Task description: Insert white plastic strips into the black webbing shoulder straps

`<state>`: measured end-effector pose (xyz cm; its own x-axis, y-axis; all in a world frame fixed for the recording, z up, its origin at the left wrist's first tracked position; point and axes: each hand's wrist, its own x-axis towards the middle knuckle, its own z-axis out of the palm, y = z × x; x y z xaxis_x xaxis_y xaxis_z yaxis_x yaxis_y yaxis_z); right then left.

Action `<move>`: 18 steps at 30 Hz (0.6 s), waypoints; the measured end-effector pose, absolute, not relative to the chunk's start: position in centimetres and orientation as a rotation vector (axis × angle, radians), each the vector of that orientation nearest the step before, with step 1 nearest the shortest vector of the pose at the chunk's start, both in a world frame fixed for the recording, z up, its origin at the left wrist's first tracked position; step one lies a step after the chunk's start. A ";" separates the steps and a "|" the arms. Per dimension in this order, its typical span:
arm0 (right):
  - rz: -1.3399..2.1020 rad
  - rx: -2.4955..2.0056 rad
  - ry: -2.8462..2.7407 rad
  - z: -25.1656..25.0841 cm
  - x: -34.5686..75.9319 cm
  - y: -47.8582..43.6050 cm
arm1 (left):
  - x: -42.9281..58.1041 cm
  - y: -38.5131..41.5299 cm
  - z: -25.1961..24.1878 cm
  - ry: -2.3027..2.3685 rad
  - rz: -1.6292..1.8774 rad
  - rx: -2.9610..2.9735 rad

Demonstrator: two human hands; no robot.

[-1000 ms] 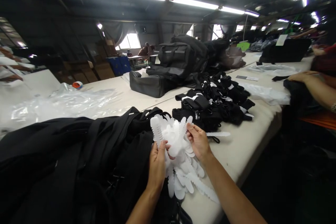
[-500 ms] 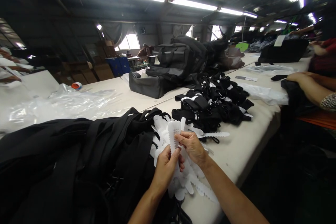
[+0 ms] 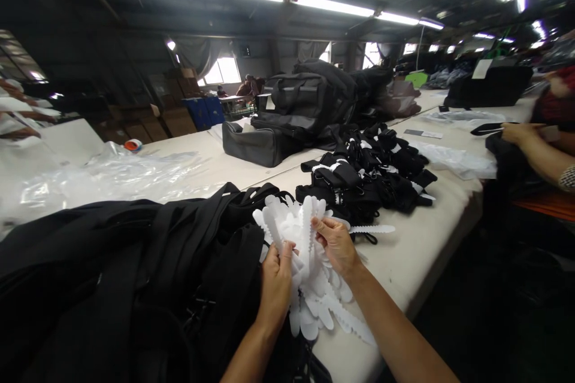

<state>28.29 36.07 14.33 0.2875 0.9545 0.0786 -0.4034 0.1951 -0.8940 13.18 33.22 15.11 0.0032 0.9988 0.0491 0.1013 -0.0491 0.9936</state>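
A heap of white plastic strips (image 3: 321,305) with toothed edges and rounded ends lies on the table below my hands. My left hand (image 3: 276,281) is closed, thumb uppermost, on a white toothed strip (image 3: 272,227) that leans to the left. Just to its right, my right hand (image 3: 338,245) pinches another white toothed strip (image 3: 307,224), which stands nearly upright. The fingertips of my left hand are partly hidden among the strips. Black fabric straps (image 3: 179,263) are piled to the left of the heap. Beyond it sits a pile of folded black straps (image 3: 363,173) with white strips around some.
Black bags (image 3: 296,108) are stacked farther back on the table (image 3: 431,251). Clear plastic sheeting (image 3: 108,176) covers part of the left side. A plastic bag (image 3: 458,158) lies at the right, near another person's arm (image 3: 541,152) holding a black item.
My hands have moved apart, the left one down and leftward, the right one slightly rightward. The strips that were held together now separate, one in each hand.
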 end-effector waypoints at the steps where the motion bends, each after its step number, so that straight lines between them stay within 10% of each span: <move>1: 1.093 -0.916 -0.812 14.3 28.2 36.0 | 13.3 33.2 15.1 1.242 1.184 1.378; 18: 0.837 -1.059 -0.675 14.2 29.4 36.8 | 12.0 34.3 14.8 1.532 1.037 1.514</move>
